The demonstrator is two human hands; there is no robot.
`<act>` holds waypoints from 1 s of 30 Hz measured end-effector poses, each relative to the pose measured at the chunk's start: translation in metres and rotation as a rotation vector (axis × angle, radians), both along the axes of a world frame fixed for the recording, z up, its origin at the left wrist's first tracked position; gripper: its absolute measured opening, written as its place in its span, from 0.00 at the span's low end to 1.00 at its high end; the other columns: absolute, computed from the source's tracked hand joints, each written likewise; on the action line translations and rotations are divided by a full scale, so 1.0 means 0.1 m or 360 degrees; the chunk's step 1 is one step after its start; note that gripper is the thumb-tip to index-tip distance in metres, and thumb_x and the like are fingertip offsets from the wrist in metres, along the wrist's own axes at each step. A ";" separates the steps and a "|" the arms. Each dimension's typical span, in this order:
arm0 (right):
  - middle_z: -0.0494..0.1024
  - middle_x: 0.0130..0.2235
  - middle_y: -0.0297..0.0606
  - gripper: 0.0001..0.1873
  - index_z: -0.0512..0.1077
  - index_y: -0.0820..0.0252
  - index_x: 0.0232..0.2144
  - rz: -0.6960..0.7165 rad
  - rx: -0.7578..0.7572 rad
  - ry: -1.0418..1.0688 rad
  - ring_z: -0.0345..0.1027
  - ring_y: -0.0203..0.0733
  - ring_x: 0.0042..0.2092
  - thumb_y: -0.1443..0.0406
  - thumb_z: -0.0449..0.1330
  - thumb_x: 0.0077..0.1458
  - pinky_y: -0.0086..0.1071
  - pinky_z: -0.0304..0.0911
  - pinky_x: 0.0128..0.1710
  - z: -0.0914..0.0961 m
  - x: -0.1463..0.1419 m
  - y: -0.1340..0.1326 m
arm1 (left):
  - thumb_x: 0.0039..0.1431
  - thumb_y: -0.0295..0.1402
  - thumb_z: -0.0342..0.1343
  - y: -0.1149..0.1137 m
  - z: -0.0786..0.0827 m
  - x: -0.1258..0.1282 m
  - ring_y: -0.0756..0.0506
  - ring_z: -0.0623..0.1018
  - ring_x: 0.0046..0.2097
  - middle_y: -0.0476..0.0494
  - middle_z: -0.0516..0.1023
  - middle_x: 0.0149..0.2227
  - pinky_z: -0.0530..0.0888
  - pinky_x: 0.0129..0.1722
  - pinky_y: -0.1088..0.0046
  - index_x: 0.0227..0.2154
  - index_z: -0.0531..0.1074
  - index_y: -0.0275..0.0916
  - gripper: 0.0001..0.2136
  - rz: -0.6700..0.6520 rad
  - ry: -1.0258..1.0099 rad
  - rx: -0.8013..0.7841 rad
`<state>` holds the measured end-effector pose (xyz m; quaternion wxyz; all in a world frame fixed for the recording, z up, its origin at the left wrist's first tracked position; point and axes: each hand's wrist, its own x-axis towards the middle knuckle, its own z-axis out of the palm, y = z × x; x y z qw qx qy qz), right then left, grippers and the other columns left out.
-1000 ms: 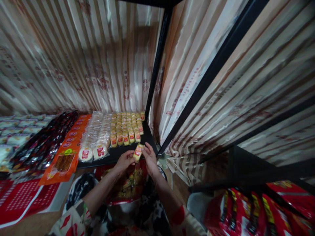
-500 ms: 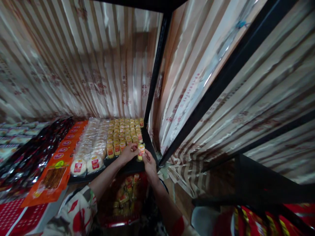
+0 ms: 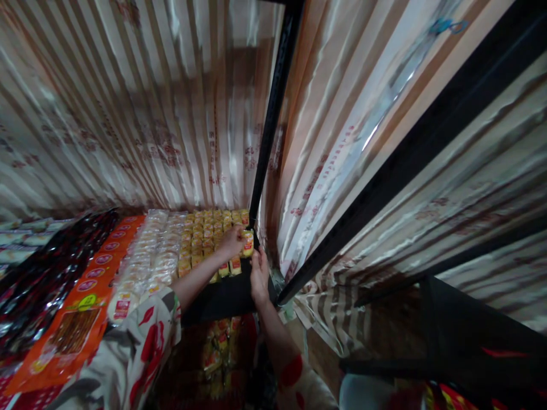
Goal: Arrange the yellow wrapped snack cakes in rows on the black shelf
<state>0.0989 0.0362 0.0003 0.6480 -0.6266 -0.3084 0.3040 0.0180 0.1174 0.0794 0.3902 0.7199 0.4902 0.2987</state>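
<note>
A small yellow snack packet (image 3: 248, 244) with a red-and-white label stands upright at the right end of the rows. The curled fingers of my left hand (image 3: 232, 241) are closed on its left side. Just below its right edge is my right hand (image 3: 259, 278), fingers stretched upward and fingertips close to the packet; whether they touch it is unclear. Rows of matching yellow packets (image 3: 205, 230) fill the black shelf (image 3: 226, 293) to the left, partly behind my left forearm. Below the shelf, more yellow packets (image 3: 220, 341) lie in a dim red container.
Round white cakes (image 3: 122, 307) in clear wrappers, an orange snack bag (image 3: 81, 319) and dark glossy packets (image 3: 47, 273) lie along the left. A black metal post (image 3: 273, 108) rises behind the shelf corner. A thick dark bar (image 3: 384, 165) slants across the right, before pleated curtains.
Both hands have moved up and away from me, bringing the packet to the right end of the rows. My right fingers have straightened beneath it. The view has shifted slightly.
</note>
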 end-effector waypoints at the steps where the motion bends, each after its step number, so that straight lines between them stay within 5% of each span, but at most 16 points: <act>1: 0.68 0.53 0.44 0.30 0.59 0.60 0.55 -0.0013 -0.0019 -0.0075 0.61 0.43 0.54 0.52 0.48 0.54 0.38 0.53 0.55 -0.02 0.02 0.02 | 0.49 0.24 0.52 0.04 0.02 0.03 0.51 0.73 0.33 0.47 0.74 0.33 0.68 0.35 0.76 0.45 0.67 0.37 0.17 0.0012 0.0010 0.0032; 14: 0.55 0.61 0.43 0.32 0.55 0.63 0.58 0.0039 0.0041 -0.0489 0.45 0.41 0.62 0.51 0.43 0.57 0.37 0.38 0.61 -0.04 0.11 0.43 | 0.51 0.27 0.53 0.73 0.07 0.38 0.49 0.72 0.34 0.44 0.75 0.34 0.66 0.35 0.74 0.43 0.69 0.36 0.14 0.0087 0.0257 0.0387; 30: 0.57 0.61 0.39 0.35 0.59 0.60 0.57 0.0104 0.0004 -0.0221 0.43 0.40 0.63 0.45 0.44 0.55 0.35 0.35 0.62 -0.21 0.27 0.80 | 0.47 0.25 0.54 1.00 -0.24 0.50 0.42 0.73 0.43 0.39 0.77 0.33 0.65 0.45 0.70 0.35 0.75 0.37 0.11 0.0049 0.0403 0.0486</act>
